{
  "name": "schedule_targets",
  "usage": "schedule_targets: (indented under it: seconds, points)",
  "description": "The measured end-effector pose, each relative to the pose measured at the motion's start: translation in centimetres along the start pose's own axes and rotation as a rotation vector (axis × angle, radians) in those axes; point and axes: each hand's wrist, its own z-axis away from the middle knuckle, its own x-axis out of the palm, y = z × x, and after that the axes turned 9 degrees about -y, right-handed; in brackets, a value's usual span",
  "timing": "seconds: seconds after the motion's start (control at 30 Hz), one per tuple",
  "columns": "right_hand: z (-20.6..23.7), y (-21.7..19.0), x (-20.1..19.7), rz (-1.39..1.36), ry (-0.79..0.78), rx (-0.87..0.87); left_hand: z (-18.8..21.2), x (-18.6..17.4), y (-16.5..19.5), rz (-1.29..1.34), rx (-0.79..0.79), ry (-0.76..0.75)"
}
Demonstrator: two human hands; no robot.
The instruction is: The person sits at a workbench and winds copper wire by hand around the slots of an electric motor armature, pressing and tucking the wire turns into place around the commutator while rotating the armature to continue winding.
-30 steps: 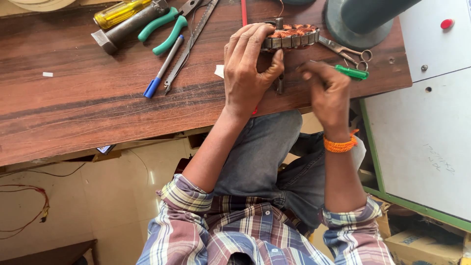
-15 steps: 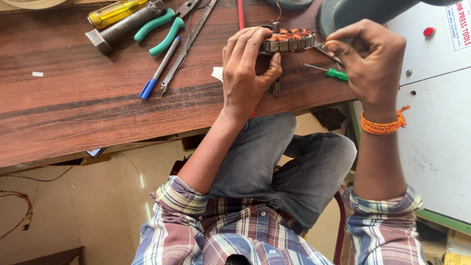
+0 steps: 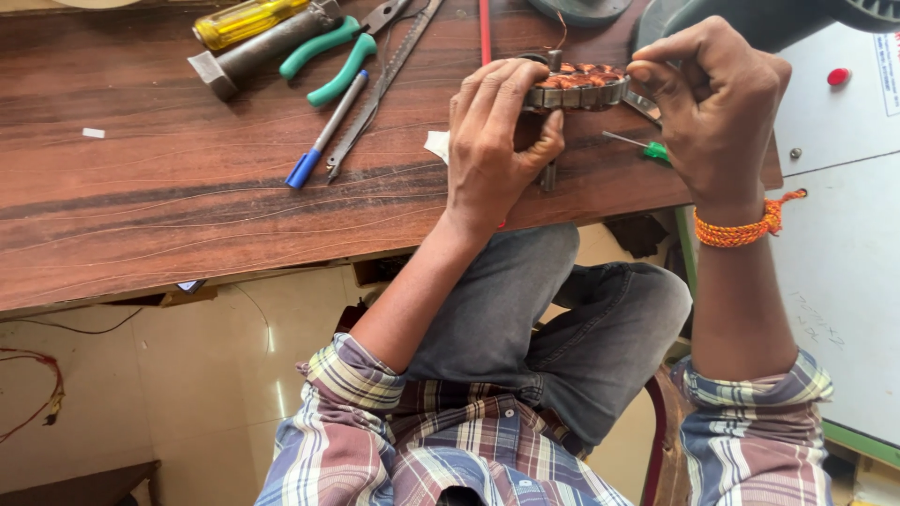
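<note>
At the counter's [image 3: 187,206] near edge, the left hand [image 3: 492,141] grips the copper-wound stator [image 3: 577,86] from its left, while the right hand [image 3: 717,103] pinches its right rim, ring lying flat.

Green-handled pliers [image 3: 336,58], yellow screwdriver [image 3: 246,20], blue pen [image 3: 324,131] — on wooden bench [image 3: 169,197]

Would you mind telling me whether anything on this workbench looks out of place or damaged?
Nothing stands out. Both hands, left hand and right hand, hold the copper-wound stator; pliers and pen lie on the wooden table.
</note>
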Motion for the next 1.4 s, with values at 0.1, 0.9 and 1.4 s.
schedule_targets:
  seconds: [0.1,0.9,1.4]
  points:
    - [-0.9,0.3,0.3,0.035,-0.008,-0.029,0.0,0.0,0.1,0.006,-0.009,-0.009]
    - [-7.5,-0.1,0.6,0.562,-0.381,-0.216,-0.1,0.2,0.4,0.148,-0.069,-0.031]
    - [-6.9,-0.7,0.7,0.498,-0.342,-0.251,-0.4,-0.6,0.2,-0.094,0.066,-0.077]
